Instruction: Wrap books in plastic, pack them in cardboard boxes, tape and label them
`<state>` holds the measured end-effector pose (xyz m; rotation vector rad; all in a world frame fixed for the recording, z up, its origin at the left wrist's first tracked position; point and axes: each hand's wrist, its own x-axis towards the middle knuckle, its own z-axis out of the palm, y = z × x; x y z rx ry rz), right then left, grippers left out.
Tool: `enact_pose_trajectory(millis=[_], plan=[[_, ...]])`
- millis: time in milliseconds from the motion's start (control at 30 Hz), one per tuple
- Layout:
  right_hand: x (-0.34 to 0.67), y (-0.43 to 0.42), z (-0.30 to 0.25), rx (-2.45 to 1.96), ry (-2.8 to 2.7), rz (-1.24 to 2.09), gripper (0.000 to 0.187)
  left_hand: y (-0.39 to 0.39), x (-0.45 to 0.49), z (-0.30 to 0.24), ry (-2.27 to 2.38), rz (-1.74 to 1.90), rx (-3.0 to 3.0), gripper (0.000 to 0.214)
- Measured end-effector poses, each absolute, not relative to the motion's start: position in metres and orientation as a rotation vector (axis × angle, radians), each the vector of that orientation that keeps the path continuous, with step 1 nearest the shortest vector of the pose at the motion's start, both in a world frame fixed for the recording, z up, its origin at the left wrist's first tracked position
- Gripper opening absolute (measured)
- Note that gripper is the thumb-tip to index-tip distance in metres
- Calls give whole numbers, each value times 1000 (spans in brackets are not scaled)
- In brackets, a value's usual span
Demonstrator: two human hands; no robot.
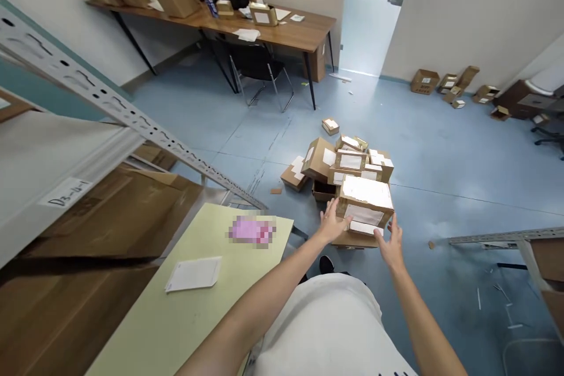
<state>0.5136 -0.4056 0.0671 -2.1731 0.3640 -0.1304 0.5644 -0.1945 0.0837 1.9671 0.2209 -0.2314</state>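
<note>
A cardboard box (pixel 365 215) with white labels on its top and front is held between my two hands, over a pile of boxes. My left hand (pixel 333 223) is against its left side, the thumb reaching onto the front face. On the right, my right hand (pixel 391 243) grips the opposite side near the lower corner, thumb at the front edge. Beneath it shows the edge of another box (pixel 352 240). Just behind stand several labelled boxes, including a tilted larger box (pixel 318 158) and a small box (pixel 351 160).
A pale yellow-green table (pixel 194 329) stands at my left with a white card (pixel 194 274) and a blurred pink item (pixel 251 230). A metal shelf post (pixel 145 127) slants beside it. A black chair (pixel 253 64) stands by the wooden desk (pixel 291 32). More cartons (pixel 425 81) line the far wall.
</note>
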Motion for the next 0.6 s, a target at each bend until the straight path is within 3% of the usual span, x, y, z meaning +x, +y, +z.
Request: enact_pose_trajectory(millis=[133,333,600], plan=[[496,-395,53,-2139,343,-59,89,-192,549,81,269,-453,2021,75],[493,-375,37,-2071,57,283,64,-144,473,53,445,-467,1836,53],[536,-332,34,-2062,-370,636,60,-115,373,38,896,-116,1509,48]])
